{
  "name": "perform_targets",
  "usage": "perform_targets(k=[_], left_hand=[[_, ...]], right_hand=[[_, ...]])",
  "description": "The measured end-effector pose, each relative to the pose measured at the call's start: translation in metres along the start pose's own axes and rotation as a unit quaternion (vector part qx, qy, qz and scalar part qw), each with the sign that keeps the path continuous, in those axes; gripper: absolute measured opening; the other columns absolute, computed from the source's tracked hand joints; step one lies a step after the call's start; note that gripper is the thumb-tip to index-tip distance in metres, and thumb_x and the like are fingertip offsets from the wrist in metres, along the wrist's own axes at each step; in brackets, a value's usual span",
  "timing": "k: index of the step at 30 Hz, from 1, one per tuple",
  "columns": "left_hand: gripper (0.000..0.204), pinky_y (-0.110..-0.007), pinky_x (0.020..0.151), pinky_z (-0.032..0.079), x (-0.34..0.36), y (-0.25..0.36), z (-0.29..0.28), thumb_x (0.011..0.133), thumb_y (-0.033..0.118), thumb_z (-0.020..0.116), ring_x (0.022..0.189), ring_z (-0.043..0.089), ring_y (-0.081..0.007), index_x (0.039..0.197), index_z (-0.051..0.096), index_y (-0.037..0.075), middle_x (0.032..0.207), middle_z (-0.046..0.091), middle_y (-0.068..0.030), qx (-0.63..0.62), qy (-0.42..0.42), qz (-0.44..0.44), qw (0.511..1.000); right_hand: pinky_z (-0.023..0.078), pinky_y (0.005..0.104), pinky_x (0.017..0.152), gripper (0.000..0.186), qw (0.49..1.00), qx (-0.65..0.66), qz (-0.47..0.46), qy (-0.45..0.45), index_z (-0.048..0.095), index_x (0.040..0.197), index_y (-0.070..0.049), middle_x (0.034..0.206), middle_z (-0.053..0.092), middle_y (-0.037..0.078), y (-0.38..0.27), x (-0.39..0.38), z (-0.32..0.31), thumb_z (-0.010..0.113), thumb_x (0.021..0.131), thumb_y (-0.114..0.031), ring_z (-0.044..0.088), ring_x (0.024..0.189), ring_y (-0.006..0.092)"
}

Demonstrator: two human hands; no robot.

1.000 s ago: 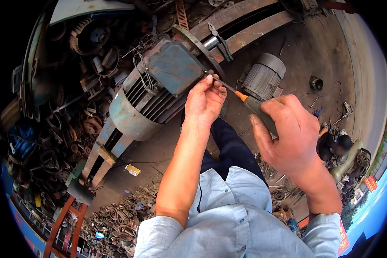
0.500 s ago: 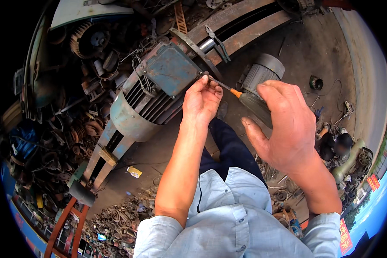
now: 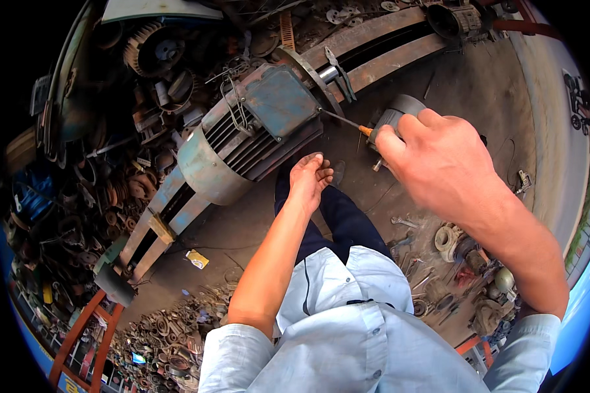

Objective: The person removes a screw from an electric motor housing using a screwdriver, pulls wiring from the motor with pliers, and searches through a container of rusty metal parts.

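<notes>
Since half a second ago left hand (image 3: 311, 175) has dropped away from the big grey-blue finned electric motor (image 3: 242, 141); now hangs below it, fingers loosely curled, holding nothing. Right hand (image 3: 439, 160) closed around an orange-collared slim metal screwdriver (image 3: 347, 122), shaft running up-left from the fist, tip touching the motor's blue terminal box. Small grey motor (image 3: 400, 108) just behind right knuckles. Loose wrenches (image 3: 406, 223) on concrete floor under right wrist.

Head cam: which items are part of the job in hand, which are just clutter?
In use: right hand holding screwdriver, tip at big blue-grey electric motor; left hand free just below it.
Lying about: small grey motor, floor wrenches, scrap pulleys.
</notes>
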State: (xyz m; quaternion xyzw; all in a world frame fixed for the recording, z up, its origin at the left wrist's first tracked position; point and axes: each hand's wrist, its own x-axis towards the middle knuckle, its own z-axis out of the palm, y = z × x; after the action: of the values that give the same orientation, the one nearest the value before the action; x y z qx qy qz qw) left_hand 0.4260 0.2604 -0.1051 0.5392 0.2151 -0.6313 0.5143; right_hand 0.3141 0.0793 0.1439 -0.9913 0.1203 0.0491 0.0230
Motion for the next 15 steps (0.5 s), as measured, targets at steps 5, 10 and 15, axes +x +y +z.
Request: perform_targets(k=[5, 10, 15], left_hand=[[0.013, -0.028, 0.062, 0.053, -0.010, -0.048, -0.115, 0.097, 0.015, 0.063, 0.069, 0.064, -0.0126, 0.108, 0.063, 0.007, 0.088, 0.066, -0.0031, 0.172, 0.081, 0.020, 0.982], [0.006, -0.028, 0.057, 0.053, -0.016, -0.068, -0.200, 0.098, 0.013, 0.061, 0.065, 0.064, -0.0133, 0.102, 0.063, 0.009, 0.083, 0.065, -0.0033, 0.094, 0.170, 0.031, 0.981], [0.008, -0.025, 0.052, 0.051, -0.022, -0.076, -0.246, 0.098, 0.012, 0.060, 0.062, 0.062, -0.0134, 0.102, 0.061, 0.005, 0.079, 0.063, -0.0031, 0.024, 0.215, 0.049, 0.975]], right_hand=[[0.056, 0.0367, 0.062, 0.017, 0.991, 0.012, 0.008, -0.137, 0.065, 0.090, -0.001, 0.072, 0.068, 0.012, -0.008, 0.020, -0.016, 0.066, 0.083, -0.017, 0.068, 0.064, 0.0255], [0.056, 0.0429, 0.067, 0.033, 0.816, 0.348, 0.436, -0.149, 0.066, 0.101, 0.005, 0.080, 0.070, 0.022, -0.014, 0.027, -0.009, 0.066, 0.092, -0.027, 0.071, 0.070, 0.0337], [0.057, 0.0407, 0.067, 0.029, 0.980, -0.055, 0.030, -0.190, 0.063, 0.102, 0.000, 0.081, 0.071, 0.017, 0.000, 0.030, -0.027, 0.067, 0.089, -0.026, 0.071, 0.077, 0.0331]])
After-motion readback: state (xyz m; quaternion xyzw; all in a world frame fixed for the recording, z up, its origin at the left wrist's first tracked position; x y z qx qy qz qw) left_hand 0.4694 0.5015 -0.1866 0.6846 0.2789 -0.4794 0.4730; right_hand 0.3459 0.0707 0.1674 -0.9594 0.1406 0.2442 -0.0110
